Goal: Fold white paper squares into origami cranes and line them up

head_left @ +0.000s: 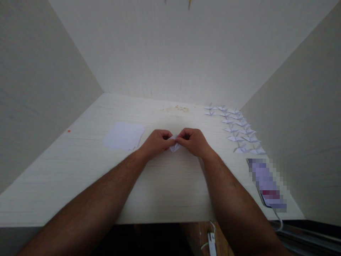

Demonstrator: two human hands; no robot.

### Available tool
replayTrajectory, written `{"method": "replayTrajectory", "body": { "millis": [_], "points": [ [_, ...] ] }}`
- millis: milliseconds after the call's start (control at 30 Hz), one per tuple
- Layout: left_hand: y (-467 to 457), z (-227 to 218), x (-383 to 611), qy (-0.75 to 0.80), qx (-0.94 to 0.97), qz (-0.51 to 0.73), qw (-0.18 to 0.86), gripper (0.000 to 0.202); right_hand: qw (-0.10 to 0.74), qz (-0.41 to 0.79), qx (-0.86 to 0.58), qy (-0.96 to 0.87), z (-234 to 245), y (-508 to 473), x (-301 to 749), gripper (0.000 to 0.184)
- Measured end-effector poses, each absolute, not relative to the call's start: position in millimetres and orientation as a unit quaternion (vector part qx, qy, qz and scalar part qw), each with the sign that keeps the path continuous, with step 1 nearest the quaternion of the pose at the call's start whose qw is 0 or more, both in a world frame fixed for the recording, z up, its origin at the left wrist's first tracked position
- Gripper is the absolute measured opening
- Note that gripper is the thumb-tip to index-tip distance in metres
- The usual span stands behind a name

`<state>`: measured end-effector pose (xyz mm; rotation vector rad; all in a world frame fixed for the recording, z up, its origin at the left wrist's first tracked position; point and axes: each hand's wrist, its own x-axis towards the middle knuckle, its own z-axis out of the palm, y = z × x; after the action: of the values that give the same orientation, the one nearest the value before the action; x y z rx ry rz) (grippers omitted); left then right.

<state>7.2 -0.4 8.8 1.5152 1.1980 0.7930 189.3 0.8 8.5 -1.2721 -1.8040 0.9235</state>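
Observation:
My left hand (pixel 156 142) and my right hand (pixel 193 141) meet at the middle of a pale wooden desk (pixel 160 185). Both pinch a small folded piece of white paper (pixel 174 146), which sits between them just above the desk top. The fingers of both hands are curled tight on the paper's upper edges, and its lower point shows below them. A stack of flat white paper sheets (pixel 124 136) lies to the left of my left hand.
Several folded paper cranes (pixel 237 127) stand in two rows along the right side of the desk. A phone (pixel 266 183) with a cable lies near the right front corner. Pale walls enclose the desk on three sides. A stain (pixel 176 108) marks the back.

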Motion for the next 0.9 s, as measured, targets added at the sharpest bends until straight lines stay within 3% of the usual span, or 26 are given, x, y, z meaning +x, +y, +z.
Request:
{"method": "replayTrajectory", "body": {
  "millis": [333,900],
  "points": [
    [-2.5,12.2,9.6,0.521,0.607,0.349,0.488,0.013,0.403,0.410,-0.487,-0.657,-1.1,6.2,188.8,0.009],
    [-3.5,15.5,11.1,0.531,0.607,0.335,0.487,0.012,0.358,0.317,-0.505,-0.718,8.1,0.3,185.9,0.009]
  ]
}}
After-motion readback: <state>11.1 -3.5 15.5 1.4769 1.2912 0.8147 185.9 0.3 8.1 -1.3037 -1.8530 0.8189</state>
